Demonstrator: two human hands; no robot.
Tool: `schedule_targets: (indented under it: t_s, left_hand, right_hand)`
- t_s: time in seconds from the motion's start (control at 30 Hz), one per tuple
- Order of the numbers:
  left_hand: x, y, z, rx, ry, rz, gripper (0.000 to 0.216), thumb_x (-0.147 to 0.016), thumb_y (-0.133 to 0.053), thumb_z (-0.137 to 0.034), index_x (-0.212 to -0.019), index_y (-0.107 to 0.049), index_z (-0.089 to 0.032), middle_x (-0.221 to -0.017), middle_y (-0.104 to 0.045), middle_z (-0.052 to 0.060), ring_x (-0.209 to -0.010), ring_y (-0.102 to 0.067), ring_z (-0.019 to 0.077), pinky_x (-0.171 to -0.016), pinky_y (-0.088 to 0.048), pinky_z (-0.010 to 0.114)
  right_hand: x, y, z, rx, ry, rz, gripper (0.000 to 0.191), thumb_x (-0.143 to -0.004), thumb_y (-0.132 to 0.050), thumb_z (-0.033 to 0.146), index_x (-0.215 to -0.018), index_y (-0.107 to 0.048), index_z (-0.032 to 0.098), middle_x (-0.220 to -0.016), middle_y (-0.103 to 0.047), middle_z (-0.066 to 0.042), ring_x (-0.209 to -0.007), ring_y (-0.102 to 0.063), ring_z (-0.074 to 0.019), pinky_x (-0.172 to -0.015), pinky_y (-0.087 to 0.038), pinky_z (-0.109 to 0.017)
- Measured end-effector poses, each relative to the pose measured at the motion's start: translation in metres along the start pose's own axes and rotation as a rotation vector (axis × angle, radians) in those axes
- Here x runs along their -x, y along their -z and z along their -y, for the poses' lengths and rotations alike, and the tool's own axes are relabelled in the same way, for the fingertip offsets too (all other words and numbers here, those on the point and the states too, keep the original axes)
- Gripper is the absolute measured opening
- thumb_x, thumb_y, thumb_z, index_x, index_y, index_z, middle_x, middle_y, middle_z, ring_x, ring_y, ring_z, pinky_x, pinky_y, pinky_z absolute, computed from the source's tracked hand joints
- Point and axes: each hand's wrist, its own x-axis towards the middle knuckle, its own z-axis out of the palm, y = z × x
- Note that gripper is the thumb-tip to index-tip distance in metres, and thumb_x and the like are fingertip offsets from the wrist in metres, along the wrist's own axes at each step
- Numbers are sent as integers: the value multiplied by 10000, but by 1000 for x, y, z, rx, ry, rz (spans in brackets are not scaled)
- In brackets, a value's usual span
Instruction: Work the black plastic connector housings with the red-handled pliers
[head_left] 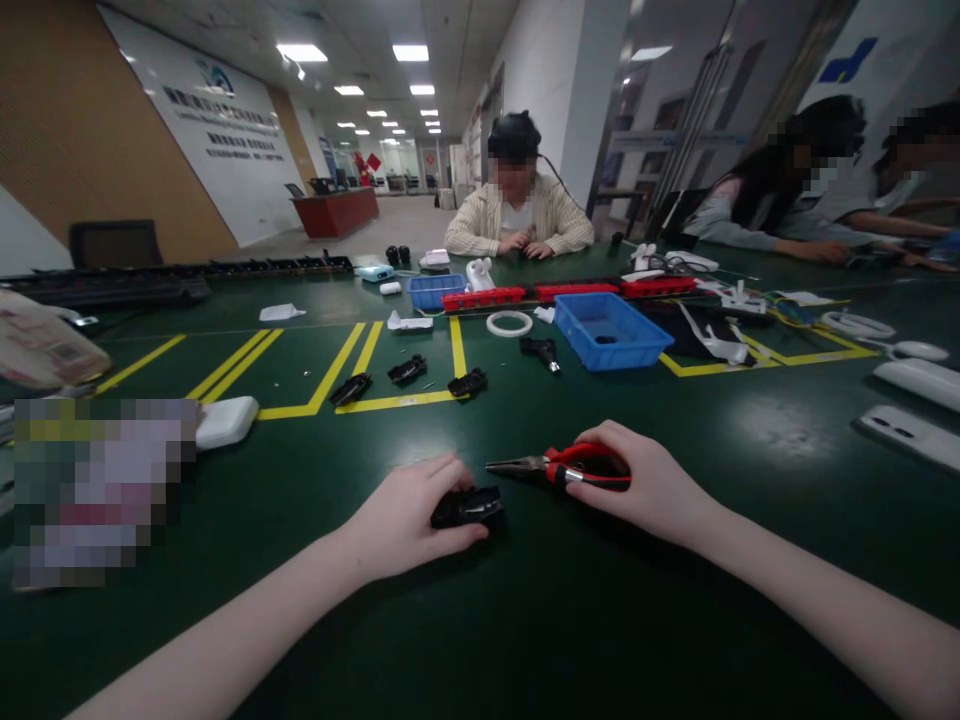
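In the head view my left hand [412,515] grips a small black plastic part [469,507] low over the green table, thumb on the near side and fingers on the far side. My right hand [641,475] is closed around the red handles of needle-nose pliers [559,467]. Their grey tips point left, a short way beyond the black part and apart from it. Farther off, three similar black parts lie on the table: one at the left [351,389], one in the middle [407,369] and one at the right [468,383].
Beyond my hands stand a blue bin [611,332] and a black tool [541,353]. A tape roll [510,323] lies near yellow table markings. A white case [226,422] is at the left, a phone [911,435] at the right. A person [519,215] sits opposite; others sit far right.
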Motion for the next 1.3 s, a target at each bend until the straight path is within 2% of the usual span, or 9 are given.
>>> schedule_targets:
  t_s: [0.23, 0.4, 0.6, 0.77, 1.3]
  left_hand:
    - [-1, -2, 2, 12, 4, 29, 300, -829, -624, -450, -981, -534, -208, -845, -642, -14, -723, -603, 166, -616, -417, 267]
    - [-2, -1, 2, -26, -19, 48, 303, -834, -598, -467, -964, -538, -200, -785, -646, -22, -659, -603, 150, -592, -410, 263]
    - [-2, 0, -2, -138, -28, 69, 290, -830, -574, -466, -886, -531, -185, -748, -635, -10, -631, -588, 154, -588, -396, 270]
    - [-1, -1, -1, -165, -43, 55, 313, -839, -560, -492, -872, -536, -181, -728, -622, -8, -624, -571, 153, -576, -379, 258]
    - [-1, 0, -1, -170, -65, 36, 322, -856, -546, -496, -884, -552, -176, -715, -614, -9, -610, -559, 144, -572, -376, 252]
  right_hand:
    - [11, -1, -2, -30, 187, -122, 424, -745, -647, 461, -1099, -566, 241, -998, -680, -65, -812, -653, -217, -640, -549, -343]
    - [19, -2, 2, -47, 284, -100, 492, -709, -685, 434, -1146, -535, 267, -1028, -671, -64, -843, -654, -222, -638, -539, -337]
    - [19, -7, 6, -57, 393, -99, 481, -715, -685, 367, -1154, -533, 242, -1026, -658, -52, -867, -649, -192, -678, -536, -298]
    - [18, -6, 5, -22, 416, -146, 484, -731, -677, 396, -1157, -531, 220, -1029, -646, -58, -870, -641, -199, -689, -533, -312]
    - [16, -8, 5, 6, 399, -116, 436, -769, -661, 413, -1139, -535, 221, -995, -654, -61, -831, -642, -188, -658, -533, -304]
